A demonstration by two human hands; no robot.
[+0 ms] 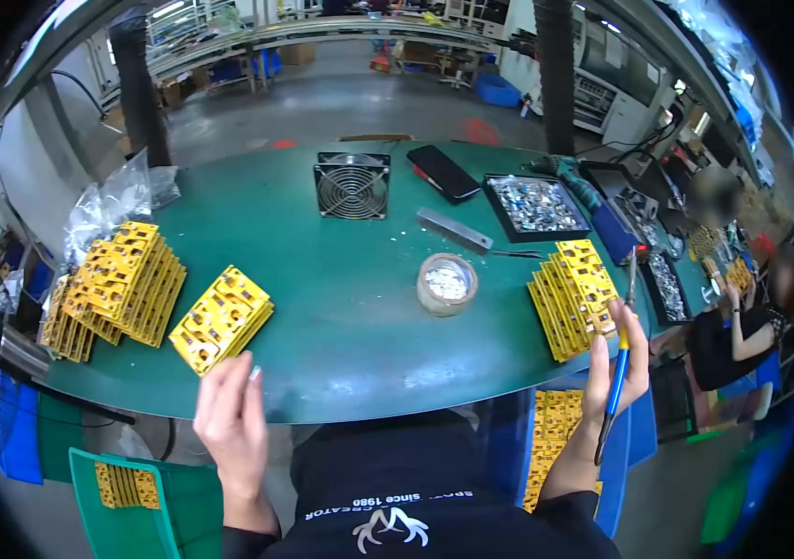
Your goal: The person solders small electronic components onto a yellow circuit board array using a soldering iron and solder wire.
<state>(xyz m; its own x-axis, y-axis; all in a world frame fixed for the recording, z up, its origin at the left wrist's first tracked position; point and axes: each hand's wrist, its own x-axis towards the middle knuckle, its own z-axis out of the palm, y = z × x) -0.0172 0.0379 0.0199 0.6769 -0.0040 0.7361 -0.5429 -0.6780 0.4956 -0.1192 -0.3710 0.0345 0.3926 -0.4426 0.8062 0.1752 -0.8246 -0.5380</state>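
Note:
My left hand (pixel 229 419) is closed at the near table edge, fingertips together just below a short stack of yellow moulded panels (pixel 222 321). A tiny pale glint shows at its fingertips; what it pinches, if anything, is too small to name. In my right hand (pixel 635 368) is a slim soldering iron (pixel 617 382) with a blue and yellow handle, its metal end upward and black tail downward. That hand is beside a leaning stack of yellow panels (pixel 560 307). Between the hands stands a round tan pot (pixel 429 300) with small silvery pieces inside.
A larger stack of yellow panels (pixel 122 289) and clear plastic bags (pixel 127 200) occupy the left. Farther back are a square fan (pixel 352 186), a phone (pixel 444 172), a black parts tray (pixel 537 207) and a drill (pixel 572 177). A green bin (pixel 122 456) stands below; another person sits right.

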